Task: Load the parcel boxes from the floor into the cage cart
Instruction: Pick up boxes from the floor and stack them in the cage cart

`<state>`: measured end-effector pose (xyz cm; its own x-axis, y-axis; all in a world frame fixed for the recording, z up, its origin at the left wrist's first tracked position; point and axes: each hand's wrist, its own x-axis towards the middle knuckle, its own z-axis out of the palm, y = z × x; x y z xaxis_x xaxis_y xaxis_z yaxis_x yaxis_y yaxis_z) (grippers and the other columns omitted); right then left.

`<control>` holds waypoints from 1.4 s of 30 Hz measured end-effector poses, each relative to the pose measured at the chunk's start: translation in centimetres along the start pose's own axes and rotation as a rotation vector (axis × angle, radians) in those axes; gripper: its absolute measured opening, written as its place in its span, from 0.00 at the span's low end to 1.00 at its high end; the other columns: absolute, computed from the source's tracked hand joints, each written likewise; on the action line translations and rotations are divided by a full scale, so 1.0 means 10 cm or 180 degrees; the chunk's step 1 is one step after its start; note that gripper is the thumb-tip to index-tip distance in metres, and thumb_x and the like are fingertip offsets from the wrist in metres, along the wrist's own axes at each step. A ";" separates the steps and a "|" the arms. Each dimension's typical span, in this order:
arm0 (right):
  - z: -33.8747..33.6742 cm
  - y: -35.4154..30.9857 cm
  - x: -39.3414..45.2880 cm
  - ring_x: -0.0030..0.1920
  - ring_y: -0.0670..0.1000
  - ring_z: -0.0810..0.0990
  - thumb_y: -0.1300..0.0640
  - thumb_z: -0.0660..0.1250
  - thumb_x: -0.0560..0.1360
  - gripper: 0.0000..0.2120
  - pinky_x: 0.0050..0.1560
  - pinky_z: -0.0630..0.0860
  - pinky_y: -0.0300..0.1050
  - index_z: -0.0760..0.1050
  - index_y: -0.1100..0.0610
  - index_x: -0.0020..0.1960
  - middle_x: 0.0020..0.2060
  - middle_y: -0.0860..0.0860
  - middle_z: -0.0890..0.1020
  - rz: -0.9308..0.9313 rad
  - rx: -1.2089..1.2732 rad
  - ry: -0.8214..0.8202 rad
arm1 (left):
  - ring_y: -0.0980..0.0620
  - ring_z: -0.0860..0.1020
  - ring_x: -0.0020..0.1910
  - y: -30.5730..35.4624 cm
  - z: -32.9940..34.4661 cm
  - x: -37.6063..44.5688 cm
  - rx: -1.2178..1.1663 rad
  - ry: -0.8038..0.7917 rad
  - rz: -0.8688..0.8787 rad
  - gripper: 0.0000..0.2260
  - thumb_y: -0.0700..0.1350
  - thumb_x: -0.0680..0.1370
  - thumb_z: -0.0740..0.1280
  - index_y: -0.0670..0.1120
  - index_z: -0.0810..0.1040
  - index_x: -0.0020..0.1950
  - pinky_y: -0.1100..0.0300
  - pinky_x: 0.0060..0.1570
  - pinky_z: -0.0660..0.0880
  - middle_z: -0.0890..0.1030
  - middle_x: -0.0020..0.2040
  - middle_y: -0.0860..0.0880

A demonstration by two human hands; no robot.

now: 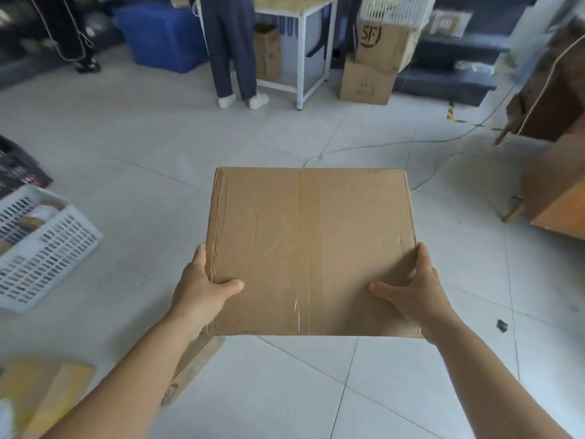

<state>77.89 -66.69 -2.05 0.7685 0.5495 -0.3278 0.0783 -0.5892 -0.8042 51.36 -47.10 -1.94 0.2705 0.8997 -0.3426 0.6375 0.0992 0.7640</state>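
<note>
A brown cardboard parcel box (311, 248) with clear tape along its top seam is held in the air above the tiled floor, in the middle of the head view. My left hand (202, 289) grips its near left corner, thumb on top and fingers under the side. My right hand (414, 289) grips the near right corner the same way. Another piece of cardboard (196, 362) shows under my left forearm. No cage cart is in view.
A white plastic basket (41, 251) lies at the left. A person's legs (234, 49) stand by a white table (300, 42) at the back. Stacked cardboard boxes (376, 58) stand behind it, brown boxes (557, 172) at the right. A cable (411, 142) runs across the floor.
</note>
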 end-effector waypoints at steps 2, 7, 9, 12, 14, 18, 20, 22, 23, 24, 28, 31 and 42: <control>0.06 -0.33 -0.05 0.57 0.49 0.66 0.55 0.80 0.66 0.56 0.60 0.69 0.49 0.45 0.44 0.80 0.64 0.47 0.64 -0.0213 0.0037 -0.0095 | 0.49 0.68 0.71 0.10 -0.35 -0.13 -0.0107 0.0220 0.0007 0.47 0.45 0.71 0.76 0.54 0.48 0.79 0.56 0.67 0.65 0.65 0.75 0.51; 0.25 -1.10 -0.17 0.62 0.53 0.69 0.55 0.81 0.64 0.56 0.61 0.70 0.52 0.47 0.44 0.79 0.64 0.49 0.65 -0.0712 0.0033 -0.0448 | 0.48 0.68 0.70 0.28 -1.10 -0.55 -0.0372 0.0782 -0.0060 0.46 0.44 0.71 0.76 0.54 0.48 0.79 0.53 0.67 0.67 0.66 0.74 0.50; 0.33 -1.35 -0.22 0.64 0.55 0.70 0.54 0.81 0.63 0.57 0.63 0.70 0.53 0.46 0.45 0.79 0.68 0.51 0.65 -0.0879 -0.0031 -0.0542 | 0.48 0.69 0.70 0.31 -1.33 -0.73 -0.0441 0.0968 -0.0089 0.46 0.46 0.69 0.77 0.57 0.52 0.79 0.49 0.67 0.68 0.67 0.73 0.52; 0.43 -1.74 -0.39 0.66 0.55 0.69 0.53 0.81 0.63 0.58 0.65 0.69 0.53 0.46 0.46 0.79 0.71 0.52 0.65 -0.1175 -0.0112 -0.0809 | 0.49 0.74 0.65 0.31 -1.65 -1.09 -0.0595 0.1276 -0.0193 0.41 0.46 0.68 0.77 0.58 0.59 0.75 0.46 0.64 0.72 0.74 0.68 0.52; 0.50 -1.98 -0.52 0.66 0.56 0.69 0.53 0.80 0.64 0.57 0.64 0.69 0.52 0.45 0.46 0.79 0.72 0.51 0.63 -0.1350 -0.0151 -0.1015 | 0.48 0.76 0.62 0.32 -1.82 -1.36 -0.0713 0.1551 -0.0209 0.37 0.42 0.70 0.76 0.56 0.62 0.74 0.47 0.64 0.72 0.76 0.63 0.54; 0.65 -2.39 -0.86 0.65 0.58 0.69 0.51 0.80 0.64 0.55 0.65 0.69 0.58 0.46 0.45 0.79 0.71 0.51 0.63 -0.1699 -0.0224 -0.1343 | 0.50 0.76 0.58 0.34 -2.08 -1.92 -0.0911 0.2061 -0.0229 0.37 0.39 0.71 0.75 0.53 0.62 0.75 0.56 0.58 0.71 0.76 0.60 0.54; 0.73 -2.54 -1.06 0.64 0.57 0.70 0.51 0.79 0.65 0.53 0.63 0.71 0.58 0.47 0.44 0.78 0.70 0.50 0.65 -0.1846 -0.0228 -0.1546 | 0.52 0.77 0.53 0.27 -2.23 -2.18 -0.0997 0.2279 -0.0250 0.30 0.39 0.71 0.75 0.56 0.67 0.68 0.57 0.54 0.71 0.78 0.56 0.56; 0.80 -2.67 -1.28 0.62 0.56 0.70 0.51 0.78 0.66 0.52 0.57 0.71 0.54 0.47 0.43 0.78 0.69 0.49 0.65 -0.1999 -0.0211 -0.1743 | 0.49 0.77 0.55 0.20 -2.38 -2.45 -0.0997 0.2505 -0.0253 0.26 0.40 0.71 0.75 0.56 0.68 0.63 0.57 0.51 0.70 0.79 0.53 0.57; 0.84 -2.74 -1.40 0.59 0.55 0.70 0.51 0.78 0.66 0.51 0.53 0.71 0.52 0.48 0.43 0.77 0.69 0.49 0.65 -0.2102 -0.0194 -0.1822 | 0.49 0.76 0.56 0.19 -2.45 -2.60 -0.0998 0.2618 -0.0263 0.27 0.41 0.71 0.75 0.55 0.68 0.64 0.57 0.51 0.70 0.78 0.54 0.56; 0.88 -2.80 -1.53 0.57 0.54 0.70 0.51 0.78 0.67 0.50 0.49 0.70 0.50 0.49 0.43 0.77 0.69 0.49 0.66 -0.2182 -0.0184 -0.1897 | 0.49 0.76 0.56 0.16 -2.51 -2.74 -0.0998 0.2727 -0.0284 0.28 0.42 0.71 0.75 0.54 0.68 0.67 0.58 0.50 0.70 0.78 0.56 0.55; 1.08 -3.03 -2.09 0.56 0.52 0.68 0.51 0.78 0.67 0.49 0.54 0.71 0.53 0.50 0.42 0.76 0.69 0.50 0.66 -0.2473 -0.0133 -0.2224 | 0.50 0.76 0.54 0.02 -2.79 -3.34 -0.1010 0.3149 -0.0267 0.27 0.41 0.70 0.75 0.52 0.68 0.65 0.59 0.49 0.73 0.77 0.54 0.55; 1.25 -3.16 -2.57 0.56 0.52 0.70 0.52 0.78 0.67 0.46 0.52 0.70 0.52 0.53 0.42 0.75 0.67 0.50 0.66 -0.2688 -0.0050 -0.2499 | 0.53 0.75 0.52 -0.10 -2.99 -3.83 -0.1011 0.3479 -0.0264 0.32 0.40 0.71 0.75 0.51 0.64 0.71 0.59 0.52 0.70 0.75 0.58 0.56; 1.86 -3.23 -4.76 0.68 0.58 0.69 0.50 0.81 0.63 0.55 0.66 0.70 0.62 0.47 0.43 0.78 0.72 0.50 0.65 -0.3198 0.0073 -0.3420 | 0.48 0.74 0.59 -0.88 -3.59 -5.99 -0.0698 0.4601 -0.0534 0.35 0.45 0.70 0.76 0.53 0.63 0.72 0.52 0.57 0.73 0.72 0.64 0.50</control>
<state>27.03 -62.83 30.27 -0.4328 0.8860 0.1666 0.2647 0.3015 -0.9160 3.71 -86.59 31.49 -0.8182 0.4918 0.2979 0.4326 0.1853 0.8824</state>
